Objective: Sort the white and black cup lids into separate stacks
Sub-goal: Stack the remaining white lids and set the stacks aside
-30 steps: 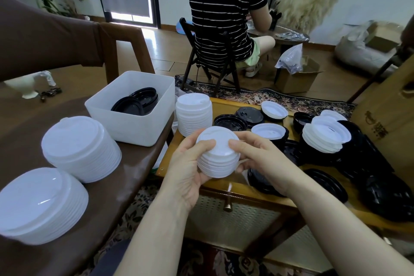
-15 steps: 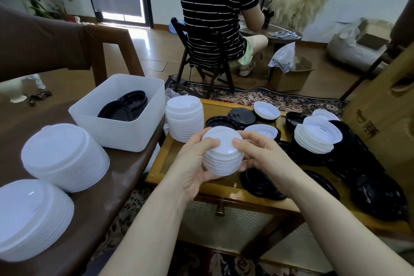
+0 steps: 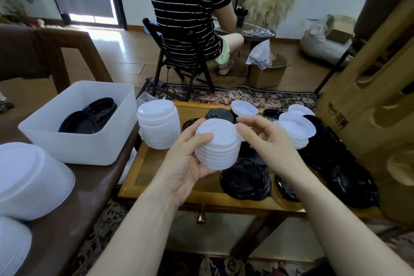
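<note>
My left hand (image 3: 186, 163) grips a short stack of white lids (image 3: 218, 148) from the left and below, held above the low wooden table (image 3: 156, 168). My right hand (image 3: 266, 141) is at the stack's right side: its thumb tip touches the top rim and its fingers are loosely curled, holding nothing. A taller white stack (image 3: 159, 127) stands on the table's left end. Another white stack (image 3: 296, 130) leans among loose black lids (image 3: 246, 180) on the right. Black lids (image 3: 89, 116) lie in a white bin (image 3: 74, 148).
Two big white lid stacks (image 3: 31, 177) stand on the brown table at the left beside the bin. A single upturned white lid (image 3: 244, 107) and a black lid (image 3: 216, 114) lie at the table's back. A cardboard box (image 3: 369, 96) stands right. A person in a striped shirt (image 3: 188, 6) sits on a chair behind.
My right hand has come off the stack's top and side and slid right, leaving only the thumb at the rim. The left hand keeps holding the stack.
</note>
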Tool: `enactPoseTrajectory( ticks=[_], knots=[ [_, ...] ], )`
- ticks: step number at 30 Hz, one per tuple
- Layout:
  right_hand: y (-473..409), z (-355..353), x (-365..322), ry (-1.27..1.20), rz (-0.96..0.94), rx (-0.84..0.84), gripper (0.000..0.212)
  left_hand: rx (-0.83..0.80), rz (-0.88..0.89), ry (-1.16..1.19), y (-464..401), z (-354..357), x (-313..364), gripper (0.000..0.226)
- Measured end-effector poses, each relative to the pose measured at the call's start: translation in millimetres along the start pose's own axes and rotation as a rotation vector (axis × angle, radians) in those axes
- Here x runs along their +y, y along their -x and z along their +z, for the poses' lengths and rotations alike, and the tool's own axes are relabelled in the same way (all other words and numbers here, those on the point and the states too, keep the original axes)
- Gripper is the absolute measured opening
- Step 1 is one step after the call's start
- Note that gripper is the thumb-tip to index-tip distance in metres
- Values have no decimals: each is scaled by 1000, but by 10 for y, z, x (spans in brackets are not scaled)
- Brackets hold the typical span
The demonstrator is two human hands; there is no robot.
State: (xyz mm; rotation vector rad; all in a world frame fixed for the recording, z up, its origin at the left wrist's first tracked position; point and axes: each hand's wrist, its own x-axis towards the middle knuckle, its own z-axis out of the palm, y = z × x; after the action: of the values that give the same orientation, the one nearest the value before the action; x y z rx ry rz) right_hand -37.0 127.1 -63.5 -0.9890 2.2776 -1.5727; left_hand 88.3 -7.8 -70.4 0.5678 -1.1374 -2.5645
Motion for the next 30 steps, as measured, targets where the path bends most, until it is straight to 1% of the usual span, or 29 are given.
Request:
enactPoseTrajectory(
  ticks=[3, 6, 8, 10, 14, 17, 18, 20, 22, 24, 25, 26, 28, 30],
  knots=[
    [-35, -201, 77, 138, -95, 192, 19, 8, -3, -8, -2, 57, -11, 71],
    [-64, -479, 192, 439, -119, 330, 19, 5, -21, 1, 10, 89, -43, 69],
    [-66, -644, 265, 609, -51, 339, 20, -1, -31, -3, 6, 104, -73, 63],
    [-57, -747, 305, 720, 43, 307, 19, -2, -32, -8, -6, 110, -99, 58],
    [-53, -796, 346, 792, 153, 225, 17, 13, -44, -26, -34, 101, -149, 64],
    [-55, -792, 339, 819, 179, 213, 8, 32, -55, -36, -58, 79, -180, 65],
    [-53, -795, 345, 833, 170, 223, 7, 31, -57, -41, -65, 69, -185, 65],
    [-53, -801, 361, 846, 132, 265, 12, 30, -55, -44, -76, 58, -189, 66],
    [-56, -804, 363, 828, 41, 376, 12, 32, -43, -48, -84, 55, -190, 65],
    [-43, -784, 328, 729, -89, 519, 9, 28, -33, -60, -84, 69, -196, 63],
    [-30, -758, 290, 592, -134, 570, 7, 26, -31, -65, -83, 78, -201, 62],
    [-15, -729, 244, 389, -145, 593, 6, 27, -30, -66, -82, 86, -208, 61],
    [10, -655, 131, -57, -80, 560, 6, 31, -29, -55, -80, 90, -226, 58],
    [10, -587, 62, -425, 36, 469, 9, 29, -22, -38, -77, 94, -240, 49]
  ],
)
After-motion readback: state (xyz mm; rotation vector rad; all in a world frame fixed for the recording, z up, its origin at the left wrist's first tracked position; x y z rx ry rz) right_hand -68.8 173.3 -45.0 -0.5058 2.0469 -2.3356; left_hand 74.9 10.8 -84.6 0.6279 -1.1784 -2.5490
